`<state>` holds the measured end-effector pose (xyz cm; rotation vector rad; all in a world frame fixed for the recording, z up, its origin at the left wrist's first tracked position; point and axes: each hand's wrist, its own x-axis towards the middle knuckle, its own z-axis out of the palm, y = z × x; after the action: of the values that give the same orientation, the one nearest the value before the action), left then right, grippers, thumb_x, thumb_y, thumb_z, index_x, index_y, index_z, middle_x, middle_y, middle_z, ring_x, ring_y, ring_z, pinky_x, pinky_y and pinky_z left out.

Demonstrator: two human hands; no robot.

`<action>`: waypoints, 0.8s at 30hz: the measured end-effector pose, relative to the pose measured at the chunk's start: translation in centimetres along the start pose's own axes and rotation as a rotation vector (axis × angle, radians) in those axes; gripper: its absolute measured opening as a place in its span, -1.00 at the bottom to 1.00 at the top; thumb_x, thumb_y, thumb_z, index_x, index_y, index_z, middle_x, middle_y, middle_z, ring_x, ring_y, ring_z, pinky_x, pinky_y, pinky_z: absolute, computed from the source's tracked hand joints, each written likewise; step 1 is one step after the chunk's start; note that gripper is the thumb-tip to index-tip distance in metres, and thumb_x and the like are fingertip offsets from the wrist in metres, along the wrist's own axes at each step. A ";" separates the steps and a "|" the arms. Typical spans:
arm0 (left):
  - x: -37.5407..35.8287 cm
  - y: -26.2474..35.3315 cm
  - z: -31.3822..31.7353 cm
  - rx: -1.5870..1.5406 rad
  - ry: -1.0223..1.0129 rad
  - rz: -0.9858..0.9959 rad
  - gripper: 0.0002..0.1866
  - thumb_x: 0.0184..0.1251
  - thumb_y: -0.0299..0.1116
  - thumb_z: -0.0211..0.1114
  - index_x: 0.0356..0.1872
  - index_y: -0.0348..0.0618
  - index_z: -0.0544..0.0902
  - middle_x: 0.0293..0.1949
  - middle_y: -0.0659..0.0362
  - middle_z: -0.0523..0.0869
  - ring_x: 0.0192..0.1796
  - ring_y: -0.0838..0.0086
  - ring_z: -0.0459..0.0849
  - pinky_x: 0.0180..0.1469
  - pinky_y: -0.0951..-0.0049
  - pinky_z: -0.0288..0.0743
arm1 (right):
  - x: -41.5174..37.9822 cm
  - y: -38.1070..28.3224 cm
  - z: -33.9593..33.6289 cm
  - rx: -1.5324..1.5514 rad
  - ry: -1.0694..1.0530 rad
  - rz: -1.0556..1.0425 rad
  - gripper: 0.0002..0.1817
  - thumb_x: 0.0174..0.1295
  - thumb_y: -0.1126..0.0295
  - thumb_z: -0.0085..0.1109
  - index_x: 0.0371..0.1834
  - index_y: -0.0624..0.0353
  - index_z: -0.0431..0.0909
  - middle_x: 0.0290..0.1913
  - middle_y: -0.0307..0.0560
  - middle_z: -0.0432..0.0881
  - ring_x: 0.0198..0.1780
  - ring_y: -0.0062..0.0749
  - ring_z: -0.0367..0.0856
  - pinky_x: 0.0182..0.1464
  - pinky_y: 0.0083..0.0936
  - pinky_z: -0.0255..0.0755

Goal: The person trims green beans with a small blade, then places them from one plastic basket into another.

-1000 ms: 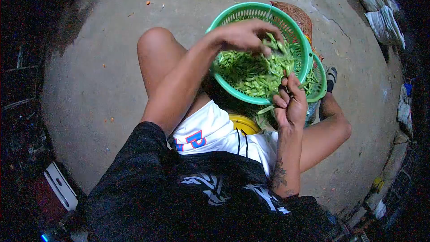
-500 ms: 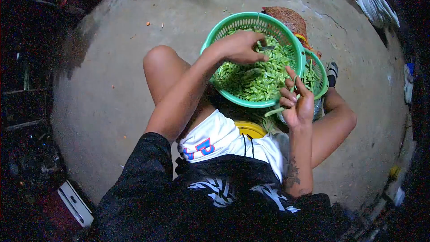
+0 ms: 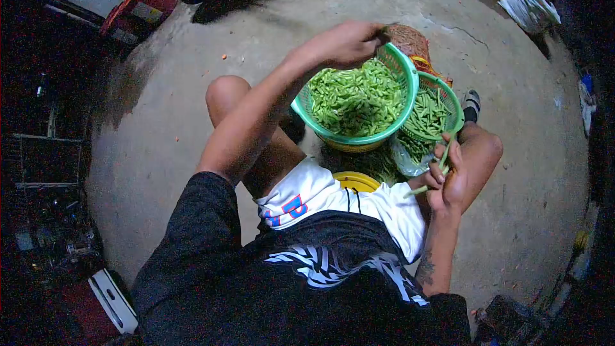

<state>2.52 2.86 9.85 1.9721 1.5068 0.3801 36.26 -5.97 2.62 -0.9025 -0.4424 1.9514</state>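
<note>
"Above the large, round, green plastic basket [image 3: 415, 86] of short green bean pieces [image 3: 359, 99], what is the state of the right hand [image 3: 349, 43]?"

"Fingers curled near the far rim. Whether they clamp anything cannot be told."

"State the left hand [image 3: 452, 187]."

"Fingers clamped on one long, thin green bean [image 3: 418, 190], located on the near side of the smaller, round, green plastic basket [image 3: 460, 114] of longer bean pods [image 3: 428, 114]."

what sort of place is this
Probably a household work area or storeroom, though the dark edges make it hard to tell: a bare, cracked concrete floor, white sacks at one side, and a green basket of cut green pods.
</note>
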 end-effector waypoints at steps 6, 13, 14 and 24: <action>1.6 -7.4 6.2 0.308 0.127 0.116 -0.23 0.51 0.17 0.19 0.53 -0.14 0.31 0.06 -0.18 0.74 -0.27 0.21 0.80 0.01 0.12 0.64 | 1.1 -2.3 3.0 -0.429 -0.023 -0.091 -0.65 0.58 0.09 -0.02 0.09 0.16 0.50 -0.54 -0.32 0.48 -0.76 -0.72 0.12 -0.70 -0.68 -0.01; -0.4 -7.0 1.8 -0.445 0.040 -0.143 -0.32 0.64 0.20 -0.01 0.31 -0.28 0.55 -0.06 0.04 0.73 -0.29 0.38 0.67 -0.12 0.26 0.59 | 11.5 -4.7 8.1 -0.469 -0.195 0.038 -0.63 0.53 0.12 0.00 0.07 0.23 0.52 -0.50 -0.35 0.48 -0.68 -0.73 0.20 -0.67 -0.71 0.10; -0.2 -8.1 2.5 -0.432 0.105 -0.070 -0.36 0.65 0.16 0.00 0.26 -0.28 0.59 -0.09 0.06 0.73 -0.26 0.44 0.65 -0.12 0.30 0.57 | 12.6 -4.6 8.7 -0.476 -0.193 0.055 -0.63 0.53 0.12 0.00 0.07 0.23 0.52 -0.50 -0.35 0.48 -0.68 -0.73 0.20 -0.67 -0.71 0.10; -2.0 -7.4 6.4 -0.837 0.317 -0.020 -0.80 0.60 -0.32 0.20 0.00 -0.25 0.60 -0.29 0.27 0.66 -0.21 0.63 0.62 -0.13 0.53 0.53 | 13.8 2.1 8.4 -0.462 -0.126 0.203 -0.63 0.52 0.19 0.13 0.13 0.29 0.56 -0.38 -0.31 0.60 -0.66 -0.81 0.16 -0.66 -0.79 0.01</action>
<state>-0.15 0.21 0.61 1.2601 1.2379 1.1433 24.41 5.16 1.24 -1.1515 -0.9341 2.1393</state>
